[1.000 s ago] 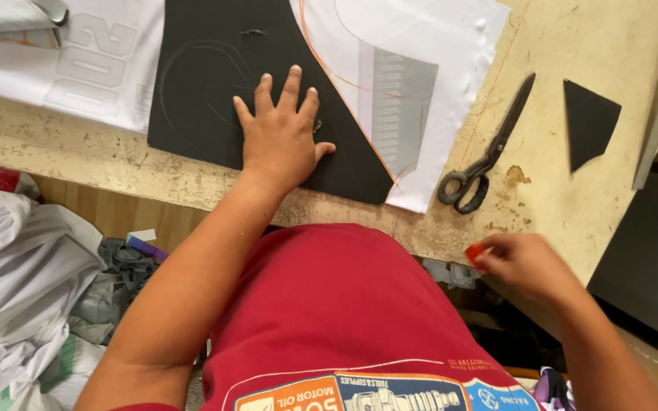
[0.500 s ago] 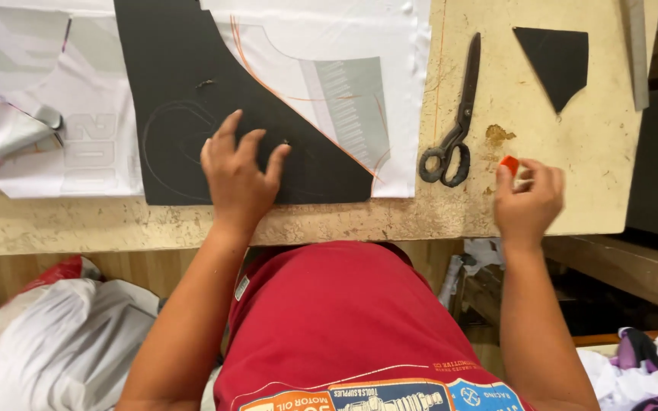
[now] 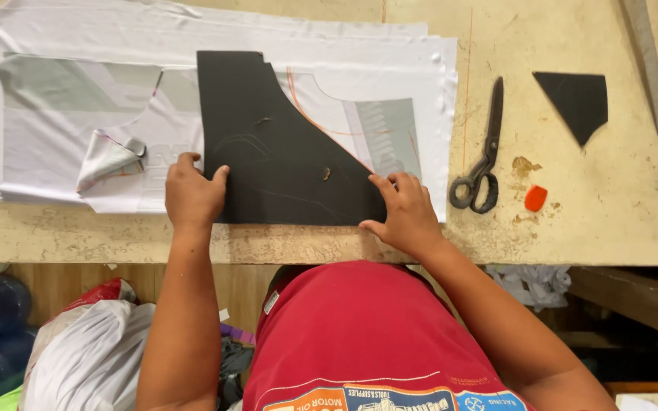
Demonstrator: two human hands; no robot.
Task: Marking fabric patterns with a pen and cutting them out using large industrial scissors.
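Black pattern piece (image 3: 276, 144) pinned flat by left hand (image 3: 190, 194) and right hand (image 3: 405, 213), fingers spread, gripping nothing — uneven pressure could skew it on the white fabric (image 3: 55, 114).

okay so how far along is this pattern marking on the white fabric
Done so far: orange chalk curves already show on the white fabric, which lies stacked flat on the table. In hand: the left hand and right hand press the black pattern piece at its lower corners. Left: the chalk and scissors lie untouched beside them; no cutting is visible.

Red tee (image 3: 359, 335) w/ colourful printed graphic at front, arms bare
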